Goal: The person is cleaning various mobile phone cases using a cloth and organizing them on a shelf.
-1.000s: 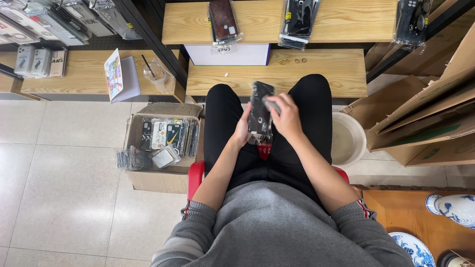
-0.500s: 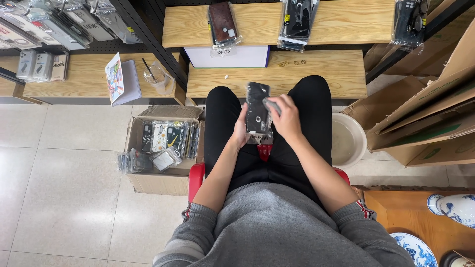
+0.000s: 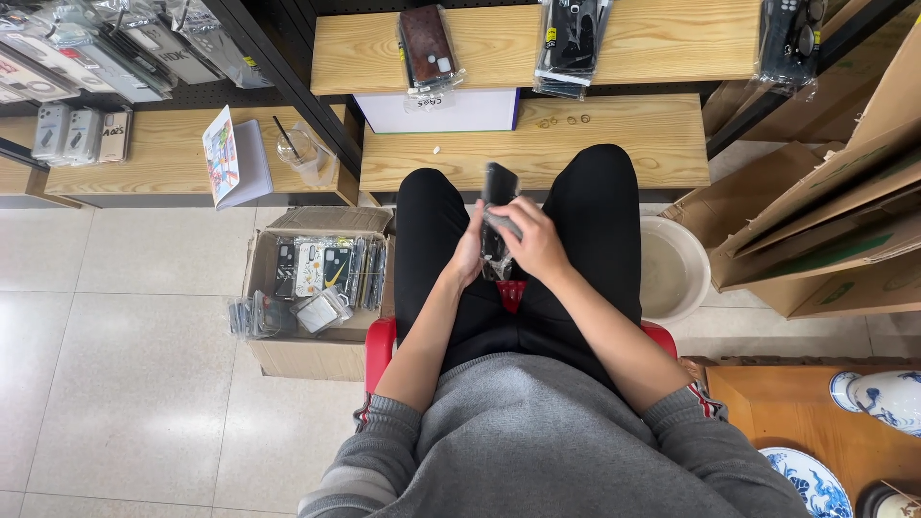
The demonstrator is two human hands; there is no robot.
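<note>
Both hands, left hand (image 3: 470,257) and right hand (image 3: 533,242), are closing around a dark phone case (image 3: 498,192) over my lap; I'm judging it mid-handling, with the cardboard box (image 3: 288,355) of packaged cases beside my knee.

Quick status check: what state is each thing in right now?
left hand: gripping the dark phone case
right hand: gripping it too
dark phone case: held on edge over the lap
cardboard box: open, holding packaged cases
plastic cup: tipped on its side
basin: upright on the floor
</note>
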